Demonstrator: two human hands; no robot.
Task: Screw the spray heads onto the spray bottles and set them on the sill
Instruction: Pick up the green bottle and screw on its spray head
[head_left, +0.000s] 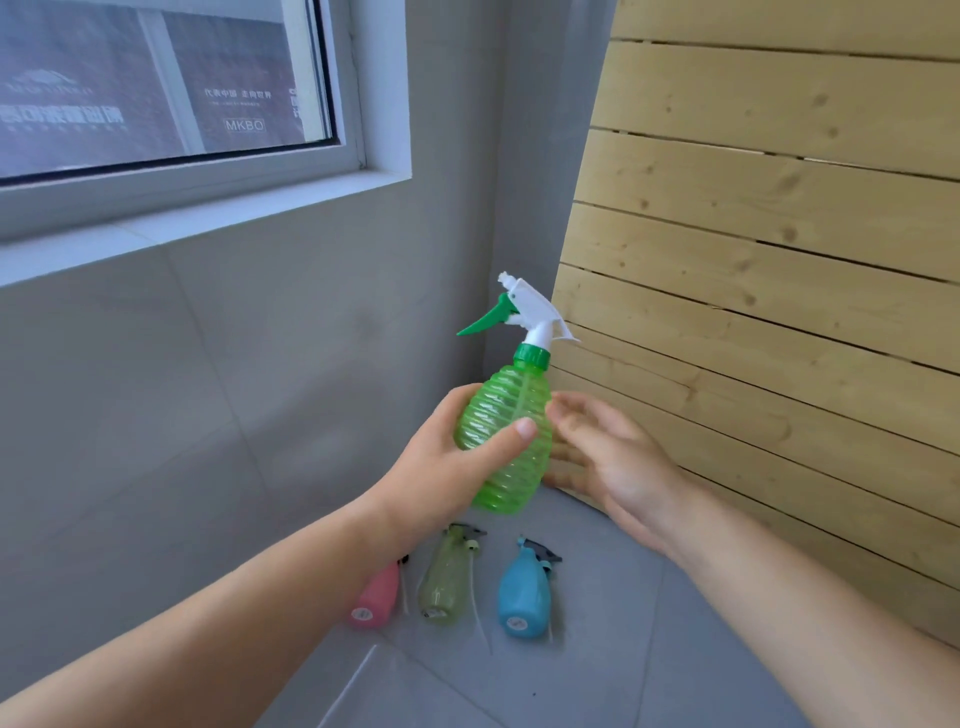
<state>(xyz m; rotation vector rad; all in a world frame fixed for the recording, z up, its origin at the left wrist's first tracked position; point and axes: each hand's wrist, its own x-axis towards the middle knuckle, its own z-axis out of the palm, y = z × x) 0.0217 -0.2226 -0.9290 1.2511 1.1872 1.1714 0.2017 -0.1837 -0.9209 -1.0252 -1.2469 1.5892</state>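
Note:
My left hand (447, 467) grips a ribbed bright green spray bottle (511, 415) around its body and holds it upright in the air. A white spray head (535, 306) with a green trigger and a green collar sits on its neck. My right hand (608, 457) is beside the bottle on its right, fingers relaxed and near or lightly touching its side. On the grey floor below lie a pink bottle (376, 597), an olive green bottle (447, 577) and a blue bottle (524, 592). The white window sill (208, 218) runs across the upper left.
A slatted wooden panel (769, 260) leans against the wall on the right, close behind my right hand. Grey tiled wall lies below the sill. A thin white dip tube (478, 613) lies on the floor between the olive and blue bottles.

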